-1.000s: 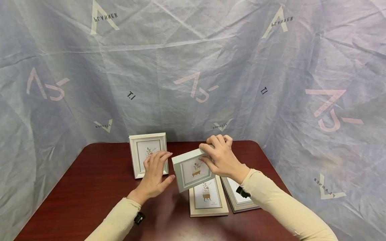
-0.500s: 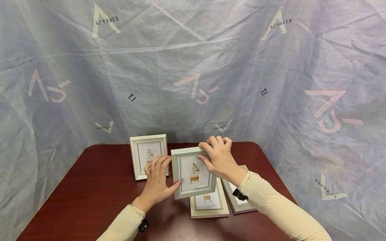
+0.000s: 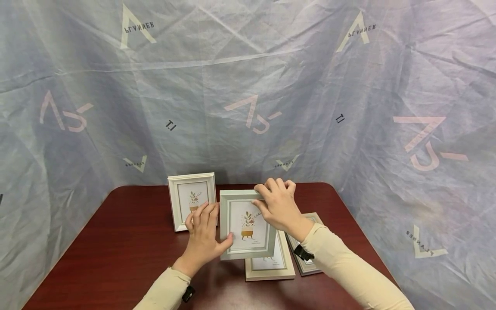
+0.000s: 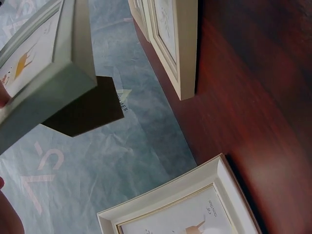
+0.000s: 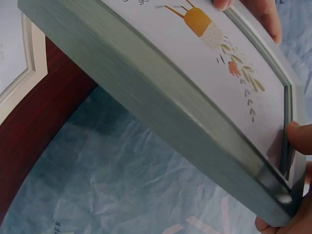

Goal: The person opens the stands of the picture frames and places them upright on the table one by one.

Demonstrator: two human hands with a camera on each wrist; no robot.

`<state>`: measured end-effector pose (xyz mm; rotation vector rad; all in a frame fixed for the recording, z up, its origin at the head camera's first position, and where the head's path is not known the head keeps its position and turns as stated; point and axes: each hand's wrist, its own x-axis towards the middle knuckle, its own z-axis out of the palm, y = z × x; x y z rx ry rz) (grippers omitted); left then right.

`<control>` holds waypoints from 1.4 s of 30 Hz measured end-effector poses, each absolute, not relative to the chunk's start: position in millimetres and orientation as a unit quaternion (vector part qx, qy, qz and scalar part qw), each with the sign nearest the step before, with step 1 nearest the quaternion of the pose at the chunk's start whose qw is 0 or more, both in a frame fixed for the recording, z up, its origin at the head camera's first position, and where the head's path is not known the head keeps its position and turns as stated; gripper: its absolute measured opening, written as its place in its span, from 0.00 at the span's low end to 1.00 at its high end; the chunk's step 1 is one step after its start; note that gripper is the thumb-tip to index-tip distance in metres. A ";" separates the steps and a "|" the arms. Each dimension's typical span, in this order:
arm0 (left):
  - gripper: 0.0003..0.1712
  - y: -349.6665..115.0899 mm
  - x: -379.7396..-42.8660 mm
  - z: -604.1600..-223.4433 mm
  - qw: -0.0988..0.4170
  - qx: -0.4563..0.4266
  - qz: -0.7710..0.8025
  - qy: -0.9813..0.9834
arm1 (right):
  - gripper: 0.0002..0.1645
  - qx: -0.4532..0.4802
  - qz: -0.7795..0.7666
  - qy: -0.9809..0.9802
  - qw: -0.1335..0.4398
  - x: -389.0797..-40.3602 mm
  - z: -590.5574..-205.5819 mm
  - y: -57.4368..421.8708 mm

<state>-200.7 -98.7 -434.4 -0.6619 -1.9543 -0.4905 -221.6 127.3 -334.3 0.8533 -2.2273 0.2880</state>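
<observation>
A pale green picture frame [image 3: 248, 224] with a potted-plant print is held upright above the table. My right hand [image 3: 280, 206] grips its top right corner, thumb on the front and fingers over the top edge. At its left side is my left hand [image 3: 203, 237], with the thumb on the front face and the fingers at the side edge. Behind the green frame, a dark stand flap [image 4: 90, 109] sticks out in the left wrist view. A white picture frame [image 3: 191, 202] stands upright at the back left, partly covered by my left fingers.
A cream picture frame [image 3: 269, 274] lies below the held one and is partly hidden by it. Another beige frame [image 3: 306, 269] lies to its right, partly behind my right forearm. The dark red table [image 3: 116, 249] ends at a grey cloth backdrop [image 3: 248, 64].
The green frame has turned from tilted to nearly level and upright, facing the head camera. My left hand has moved right, and its thumb has come onto the frame's left side.
</observation>
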 end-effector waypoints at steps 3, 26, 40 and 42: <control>0.44 -98.8 -200.4 -437.5 0.489 -0.262 -0.194 -0.809 | 0.15 0.322 0.110 -0.873 0.350 -221.0 -337.4 124.7; 0.41 -111.6 -198.7 -452.9 0.473 -0.230 -0.191 -0.829 | 0.15 0.308 0.099 -0.891 0.319 -225.6 -354.6 105.5; 0.42 -141.5 -194.9 -460.5 0.433 -0.186 -0.196 -0.860 | 0.15 0.302 0.092 -0.906 0.282 -230.5 -364.2 69.9; 0.43 -146.3 -194.2 -462.0 0.430 -0.180 -0.195 -0.863 | 0.15 0.299 0.088 -0.908 0.279 -230.8 -365.8 64.0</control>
